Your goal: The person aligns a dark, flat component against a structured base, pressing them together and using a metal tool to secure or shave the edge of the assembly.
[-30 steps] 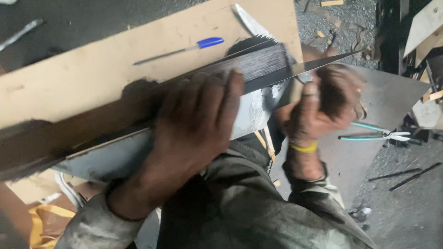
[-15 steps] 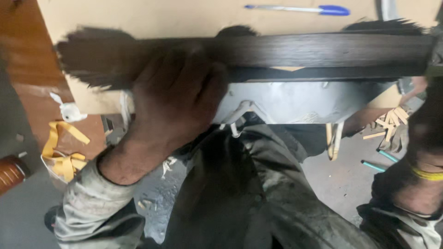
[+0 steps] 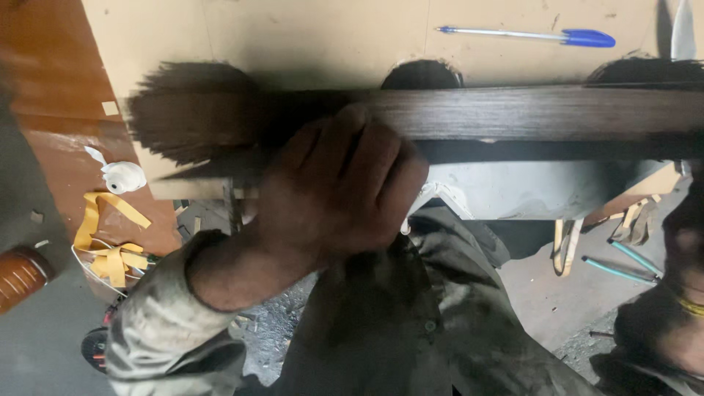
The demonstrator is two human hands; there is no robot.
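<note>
The left hand is motion-blurred and covers part of the dark strip, whose left end smears. The right hand is cut off by the right edge; its grip cannot be told. The brown bottle is cropped.

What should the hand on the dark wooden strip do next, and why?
Probably keep pressing: the left hand lies flat on the dark strip, which looks blurred along the pale board, so a firm hold seems wise.
</note>
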